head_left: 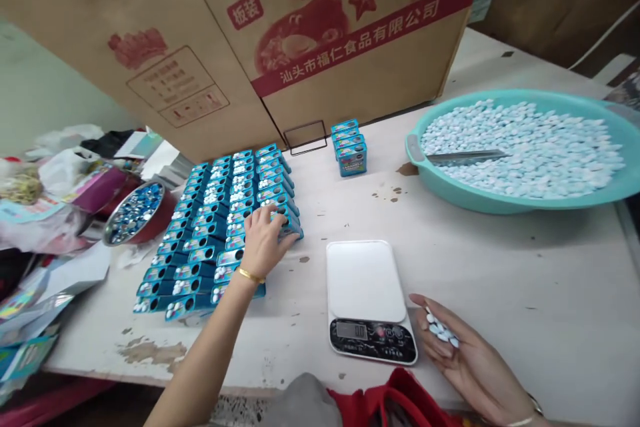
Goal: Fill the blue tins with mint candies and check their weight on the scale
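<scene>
My left hand (264, 239) reaches over the right column of small blue boxes (207, 221), its fingers bent around the top of one box. Round holes and pale candies show on the box tops. My right hand (463, 353) is palm up beside the scale, its fingers curled around a small heap of pale blue and white candies (441, 328). Between the hands lies a white kitchen scale (367, 283) with a black control panel and nothing on its plate. A few more blue boxes (353, 159) stand in a short row behind the scale.
A large turquoise basin (510, 205) of pale candies, with a metal scoop (467, 156), stands at the right back. Cardboard boxes (320, 103) line the back. A red bowl (161, 217) of shiny blue pieces and plastic bags (65, 170) are at left.
</scene>
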### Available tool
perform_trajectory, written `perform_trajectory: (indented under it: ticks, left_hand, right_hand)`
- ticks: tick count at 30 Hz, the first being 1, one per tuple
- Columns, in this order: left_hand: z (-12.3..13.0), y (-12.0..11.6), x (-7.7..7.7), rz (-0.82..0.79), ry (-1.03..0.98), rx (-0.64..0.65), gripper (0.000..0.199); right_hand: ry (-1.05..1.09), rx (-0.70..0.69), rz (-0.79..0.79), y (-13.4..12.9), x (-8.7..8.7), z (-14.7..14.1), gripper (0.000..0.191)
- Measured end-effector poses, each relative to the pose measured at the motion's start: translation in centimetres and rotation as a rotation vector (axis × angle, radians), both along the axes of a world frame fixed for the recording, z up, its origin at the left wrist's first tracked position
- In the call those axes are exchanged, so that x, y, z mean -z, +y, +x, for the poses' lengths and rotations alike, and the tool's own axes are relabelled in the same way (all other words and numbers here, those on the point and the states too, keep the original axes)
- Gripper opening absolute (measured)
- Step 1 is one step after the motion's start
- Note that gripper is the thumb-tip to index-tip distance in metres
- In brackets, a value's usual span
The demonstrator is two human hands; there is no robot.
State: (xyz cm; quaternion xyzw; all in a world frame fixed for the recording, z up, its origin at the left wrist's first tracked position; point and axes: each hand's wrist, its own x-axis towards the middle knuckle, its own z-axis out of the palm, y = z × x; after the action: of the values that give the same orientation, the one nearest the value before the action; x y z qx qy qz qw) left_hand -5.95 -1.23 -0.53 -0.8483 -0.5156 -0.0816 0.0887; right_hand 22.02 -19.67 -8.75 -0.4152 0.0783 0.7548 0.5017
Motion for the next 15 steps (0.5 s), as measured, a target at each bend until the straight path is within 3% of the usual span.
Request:
perform_trajectory:
  ticks: [3, 5, 11, 15]
  left_hand:
    - [-0.9, -1.3, 1.3, 0.017, 0.085, -0.022, 0.013]
    - [-0.1, -1.8, 1.1, 0.05, 0.099, -0.004, 0.009]
    - [6.2, -5.3, -3.1, -0.093, 0.124, 0.287, 0.019]
    - [10.7, -7.2, -3.0, -0.168, 0.215, 0.461, 0.015]
  right_hand:
    - [-0.005, -0.035, 0.08, -0.1, -0.6, -0.7, 0.029]
    - [-0.021, -0.046, 0.114, -0.3, -1.1, -1.0, 0.028]
    - [-0.054, 0.006, 0.129, -1.8, -1.6, -0.5, 0.025]
    - [-0.069, 0.035, 0.115, -2.9, -1.7, 0.1, 0.022]
